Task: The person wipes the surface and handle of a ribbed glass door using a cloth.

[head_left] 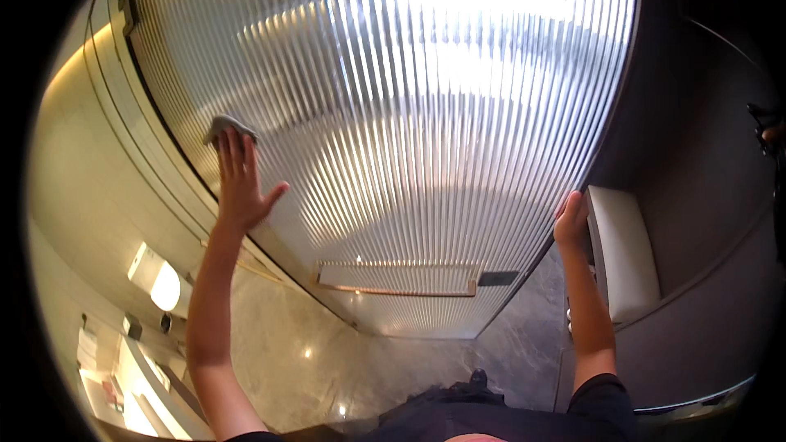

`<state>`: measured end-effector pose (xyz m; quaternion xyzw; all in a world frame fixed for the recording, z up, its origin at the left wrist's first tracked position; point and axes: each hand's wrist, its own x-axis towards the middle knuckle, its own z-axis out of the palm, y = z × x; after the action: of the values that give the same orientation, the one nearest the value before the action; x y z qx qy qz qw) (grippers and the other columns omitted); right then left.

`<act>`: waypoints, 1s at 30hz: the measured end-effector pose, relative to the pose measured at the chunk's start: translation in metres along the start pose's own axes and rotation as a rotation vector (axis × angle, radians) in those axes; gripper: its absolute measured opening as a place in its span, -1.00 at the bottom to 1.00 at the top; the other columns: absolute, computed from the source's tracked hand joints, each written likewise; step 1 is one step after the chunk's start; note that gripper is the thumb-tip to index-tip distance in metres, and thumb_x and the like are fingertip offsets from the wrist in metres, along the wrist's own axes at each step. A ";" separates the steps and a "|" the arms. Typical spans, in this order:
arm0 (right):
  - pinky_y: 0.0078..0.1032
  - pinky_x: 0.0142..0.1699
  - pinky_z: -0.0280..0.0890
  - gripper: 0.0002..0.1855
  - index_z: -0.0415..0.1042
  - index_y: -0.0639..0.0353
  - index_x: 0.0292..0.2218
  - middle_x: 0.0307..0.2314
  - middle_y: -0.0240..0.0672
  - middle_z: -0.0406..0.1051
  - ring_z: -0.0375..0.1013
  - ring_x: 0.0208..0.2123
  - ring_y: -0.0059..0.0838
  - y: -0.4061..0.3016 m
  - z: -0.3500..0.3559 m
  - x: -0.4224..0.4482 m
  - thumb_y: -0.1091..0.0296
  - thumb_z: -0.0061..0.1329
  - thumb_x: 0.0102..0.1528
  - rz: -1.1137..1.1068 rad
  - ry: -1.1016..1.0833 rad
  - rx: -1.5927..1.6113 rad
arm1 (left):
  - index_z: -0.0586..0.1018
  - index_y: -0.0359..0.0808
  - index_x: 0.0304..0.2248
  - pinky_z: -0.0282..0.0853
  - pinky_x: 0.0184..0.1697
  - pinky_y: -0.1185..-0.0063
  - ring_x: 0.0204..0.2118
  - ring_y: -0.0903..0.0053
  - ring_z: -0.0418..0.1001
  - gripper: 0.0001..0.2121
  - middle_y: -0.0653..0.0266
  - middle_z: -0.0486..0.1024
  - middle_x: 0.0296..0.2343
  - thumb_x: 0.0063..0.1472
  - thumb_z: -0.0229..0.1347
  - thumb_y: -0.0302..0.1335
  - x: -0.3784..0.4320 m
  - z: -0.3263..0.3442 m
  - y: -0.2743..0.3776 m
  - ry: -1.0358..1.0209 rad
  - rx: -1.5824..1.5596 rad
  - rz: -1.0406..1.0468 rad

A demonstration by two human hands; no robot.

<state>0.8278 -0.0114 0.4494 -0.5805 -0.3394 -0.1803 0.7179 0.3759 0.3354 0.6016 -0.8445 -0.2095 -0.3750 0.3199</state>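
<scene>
A tall door of fluted glass (393,153) stands before me, with a thin dark frame. High on its left side, my left hand (242,187) holds a folded grey cloth (228,125) flat against the glass, fingers stretched upward and thumb spread out. My right hand (572,221) grips the door's right edge, its thumb on the near side; the other fingers are mostly hidden behind the edge. A long rectangular metal handle (399,292) is fixed low in this view, with a dark lock plate (498,279) to its right.
A padded pale bench seat (623,255) stands beside my right forearm. At left are a white toilet (161,282) and a lit vanity area (138,387). Grey marbled floor tiles (319,374) lie below, with my dark shoe (479,377) on them. A hinge (129,12) sits at upper left.
</scene>
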 end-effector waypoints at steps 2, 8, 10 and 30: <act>-0.65 -0.65 -0.03 -0.46 0.12 0.07 -0.62 -0.80 -0.57 0.02 0.06 -0.77 -0.70 0.000 0.001 0.001 -0.17 -0.34 0.19 0.012 -0.002 0.037 | -0.19 -0.32 0.19 -0.27 0.19 0.02 0.22 -0.12 -0.44 0.03 -0.15 -0.37 0.18 -0.04 0.05 0.15 0.018 -0.003 0.037 -0.002 0.008 0.105; -0.66 -0.65 -0.03 -0.47 0.14 0.08 -0.59 -0.79 -0.56 0.05 0.05 -0.77 -0.70 0.018 -0.005 -0.002 -0.16 -0.37 0.20 -0.016 -0.015 0.001 | 0.19 -0.25 0.12 -0.36 0.20 0.00 0.23 -0.07 -0.33 -0.10 -0.09 -0.18 0.18 -0.05 -0.11 0.31 0.075 -0.008 0.177 -0.110 -0.212 0.203; -0.67 -0.64 -0.04 -0.53 0.22 0.11 -0.51 -0.77 -0.57 0.06 0.06 -0.76 -0.71 0.021 -0.005 -0.004 -0.10 -0.35 0.21 -0.012 -0.037 0.023 | 0.19 -0.21 0.12 -0.35 0.19 0.00 0.23 -0.05 -0.25 -0.11 -0.05 -0.11 0.17 -0.05 -0.10 0.30 0.087 -0.011 0.212 -0.093 -0.223 0.249; -0.65 -0.61 0.00 -0.29 0.31 0.30 -0.16 -0.78 -0.52 0.12 0.12 -0.73 -0.71 0.000 -0.007 0.004 -0.27 -0.47 0.16 0.108 -0.185 0.181 | 0.13 0.07 0.16 -0.49 0.26 0.16 0.23 0.41 -0.08 -0.13 0.38 0.02 0.17 -0.10 -0.12 0.35 0.141 -0.021 0.370 -0.064 -0.213 0.426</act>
<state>0.8325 -0.0172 0.4519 -0.5451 -0.3872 -0.0556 0.7415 0.6741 0.0754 0.5788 -0.9099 0.0040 -0.2923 0.2944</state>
